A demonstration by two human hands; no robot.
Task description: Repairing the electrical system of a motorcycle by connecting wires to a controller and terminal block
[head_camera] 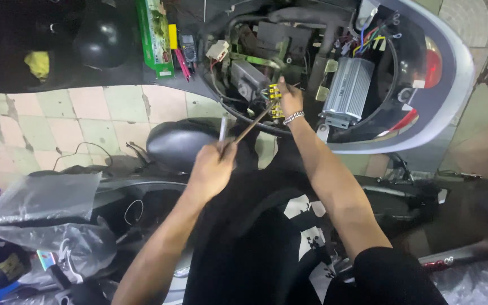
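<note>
Steadiness matters most here, I judge: my left hand is closed around a thin brown rod and a white stick, and the rod's far tip should stay on the yellow connector without slipping into the wires. My right hand pinches that connector, fingers curled shut on it, inside the open scooter body. The silver box sits just right of those fingers.

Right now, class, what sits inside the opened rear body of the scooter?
A ribbed silver controller box, coloured wires and a yellow connector block under the right hand. Deeper parts are dark and hidden.
</note>
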